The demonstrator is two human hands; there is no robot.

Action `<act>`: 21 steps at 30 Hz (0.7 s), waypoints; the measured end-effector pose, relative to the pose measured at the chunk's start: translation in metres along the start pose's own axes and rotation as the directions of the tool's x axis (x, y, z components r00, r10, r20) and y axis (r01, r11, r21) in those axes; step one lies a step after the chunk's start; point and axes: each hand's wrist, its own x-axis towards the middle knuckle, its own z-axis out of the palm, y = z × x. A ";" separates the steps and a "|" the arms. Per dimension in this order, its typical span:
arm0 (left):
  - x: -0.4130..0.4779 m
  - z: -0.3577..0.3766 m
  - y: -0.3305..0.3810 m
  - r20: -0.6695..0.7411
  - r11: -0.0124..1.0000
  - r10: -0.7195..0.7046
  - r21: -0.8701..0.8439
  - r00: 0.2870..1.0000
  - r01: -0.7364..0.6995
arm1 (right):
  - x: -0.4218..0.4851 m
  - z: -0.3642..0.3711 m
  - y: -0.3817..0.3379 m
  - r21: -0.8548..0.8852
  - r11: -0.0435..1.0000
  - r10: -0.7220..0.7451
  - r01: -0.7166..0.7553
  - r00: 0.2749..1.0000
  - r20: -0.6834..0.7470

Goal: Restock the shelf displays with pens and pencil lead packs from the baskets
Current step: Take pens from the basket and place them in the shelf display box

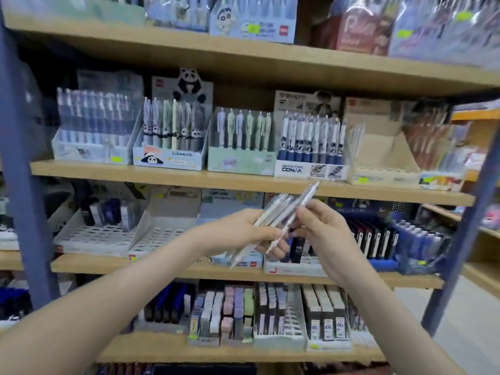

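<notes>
The right hand pinches one pale pen out of the bundle of pens gripped in the left hand at frame centre, its long axis slanting toward the upper right, where the near-empty display box sits closest to that hand.

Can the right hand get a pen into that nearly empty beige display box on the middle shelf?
Probably yes. The right hand already pinches one pen, and the beige display box sits just above it with its front open and nothing between them.
</notes>
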 end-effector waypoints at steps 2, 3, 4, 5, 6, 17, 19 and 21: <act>0.014 0.000 0.010 -0.008 1.000 0.020 0.008 1.000 -0.020 | 0.008 -0.013 -0.007 -0.007 1.000 -0.022 0.022 0.999 -0.031; 0.022 -0.002 0.014 -0.023 0.999 0.037 0.025 0.999 -0.037 | 0.014 -0.020 -0.011 -0.005 0.999 -0.041 0.041 0.998 -0.056; 0.030 -0.003 0.019 -0.039 0.998 0.056 0.045 0.998 -0.054 | 0.020 -0.027 -0.016 -0.003 0.998 -0.066 0.066 0.994 -0.088; 0.039 -0.006 0.025 -0.050 0.996 0.071 0.062 0.996 -0.068 | 0.026 -0.036 -0.023 -0.003 0.995 -0.100 0.100 0.986 -0.130; 0.047 -0.008 0.031 -0.060 0.995 0.079 0.070 0.995 -0.074 | 0.034 -0.045 -0.032 -0.016 0.989 -0.145 0.145 0.974 -0.173; 0.140 -0.013 0.083 -0.214 0.951 0.272 -0.088 0.938 -0.296 | 0.135 -0.154 -0.068 -0.398 0.891 -0.402 0.218 0.786 -0.469; 0.155 -0.011 0.086 -0.257 0.937 0.251 -0.176 0.933 -0.301 | 0.148 -0.162 -0.065 -0.463 0.866 -0.410 0.187 0.796 -0.446; 0.167 -0.010 0.087 -0.288 0.923 0.226 -0.241 0.930 -0.299 | 0.157 -0.166 -0.062 -0.512 0.841 -0.417 0.173 0.810 -0.412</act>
